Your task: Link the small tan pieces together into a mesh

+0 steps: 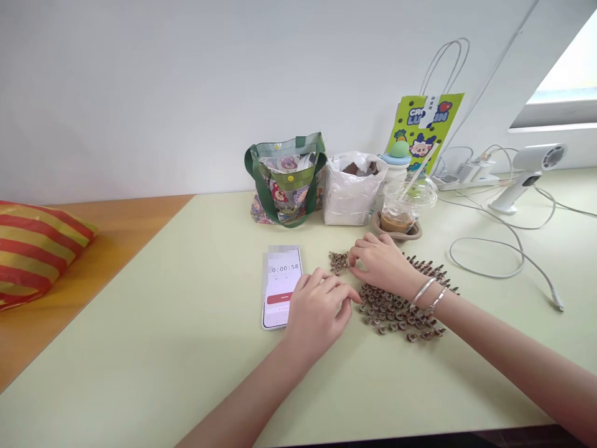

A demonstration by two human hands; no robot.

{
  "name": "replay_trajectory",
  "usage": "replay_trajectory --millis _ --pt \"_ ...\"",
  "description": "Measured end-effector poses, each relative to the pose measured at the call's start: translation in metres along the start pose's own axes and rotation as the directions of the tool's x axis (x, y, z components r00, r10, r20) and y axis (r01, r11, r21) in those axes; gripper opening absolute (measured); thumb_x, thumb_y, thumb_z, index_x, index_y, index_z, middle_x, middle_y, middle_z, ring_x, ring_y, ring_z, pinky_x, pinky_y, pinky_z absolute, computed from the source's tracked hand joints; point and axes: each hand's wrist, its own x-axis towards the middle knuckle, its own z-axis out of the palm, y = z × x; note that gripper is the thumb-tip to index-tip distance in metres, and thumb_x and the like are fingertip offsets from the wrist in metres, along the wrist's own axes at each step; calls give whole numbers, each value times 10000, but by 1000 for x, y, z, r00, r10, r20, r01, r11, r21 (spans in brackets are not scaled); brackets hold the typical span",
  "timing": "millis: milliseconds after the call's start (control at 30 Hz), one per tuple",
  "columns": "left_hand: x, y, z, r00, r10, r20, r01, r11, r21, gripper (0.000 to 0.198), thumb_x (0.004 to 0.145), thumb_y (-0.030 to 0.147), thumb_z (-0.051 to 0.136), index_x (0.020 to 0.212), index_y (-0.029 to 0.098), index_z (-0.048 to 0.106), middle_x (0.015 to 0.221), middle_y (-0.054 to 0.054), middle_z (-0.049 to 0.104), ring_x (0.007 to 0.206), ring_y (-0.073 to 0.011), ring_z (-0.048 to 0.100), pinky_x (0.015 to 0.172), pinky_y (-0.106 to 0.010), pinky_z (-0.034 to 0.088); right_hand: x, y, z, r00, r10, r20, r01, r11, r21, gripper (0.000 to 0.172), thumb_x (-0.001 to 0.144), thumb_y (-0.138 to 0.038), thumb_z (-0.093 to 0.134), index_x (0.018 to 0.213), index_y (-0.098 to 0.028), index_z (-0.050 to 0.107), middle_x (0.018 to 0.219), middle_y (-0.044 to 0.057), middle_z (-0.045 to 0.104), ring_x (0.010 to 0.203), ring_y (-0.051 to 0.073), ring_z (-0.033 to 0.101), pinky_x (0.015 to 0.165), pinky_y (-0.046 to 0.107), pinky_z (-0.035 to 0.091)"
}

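On the pale green tabletop lies a spread of small brown, metallic screw-like pieces (389, 311), many standing on round bases. A smaller heap of tiny brown pieces (337, 262) sits to their upper left. My right hand (385, 264) reaches over the spread, thumb and fingertips drawn together beside the small heap. At the left edge of the spread, my left hand (319, 308) has its thumb and forefinger closed in a pinch. Whatever either pinch holds is too small or hidden to name. A phone (277, 311) showing a 0:00:58 timer lies partly behind my left hand.
Along the wall stand a green-handled tote bag (286, 180), a white bag (347, 199), an iced drink cup (401, 208) on a brown tray and a green paper bag (424, 134). A handheld fan (527, 174) and white cable (517, 249) are right; a striped cushion (37, 249) is left.
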Motion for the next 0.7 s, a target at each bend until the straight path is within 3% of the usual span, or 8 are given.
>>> replay_trajectory --millis 167,300,467,700 --pt "3 2 -4 993 -37 -109 38 999 11 154 800 126 532 809 255 615 739 64 657 818 -161 521 704 -312 364 -17 3 -16 998 31 -49 -27 996 87 74 812 -247 520 807 -197 574 837 22 651 893 197 520 805 362 326" --pt "5 2 -6 983 -79 -168 79 997 -3 93 813 189 546 869 238 603 756 58 672 800 -159 536 709 -307 378 -35 -3 -24 991 -75 -111 101 963 249 42 818 -230 516 833 -206 547 822 21 637 888 192 521 806 356 348" --pt "5 1 -4 989 -80 -125 78 997 -22 99 789 294 602 871 238 607 727 63 668 781 -153 548 693 -302 381 -47 -7 -25 977 -127 -170 173 941 291 41 819 -220 504 832 -215 543 787 23 626 894 205 525 784 357 371" --pt "4 1 -1 995 -55 -87 56 998 8 83 800 313 601 841 241 614 704 63 662 762 -141 559 675 -292 380 -52 -9 -18 962 -185 -202 232 943 240 66 830 -220 496 837 -215 562 803 31 643 929 213 535 779 366 397"
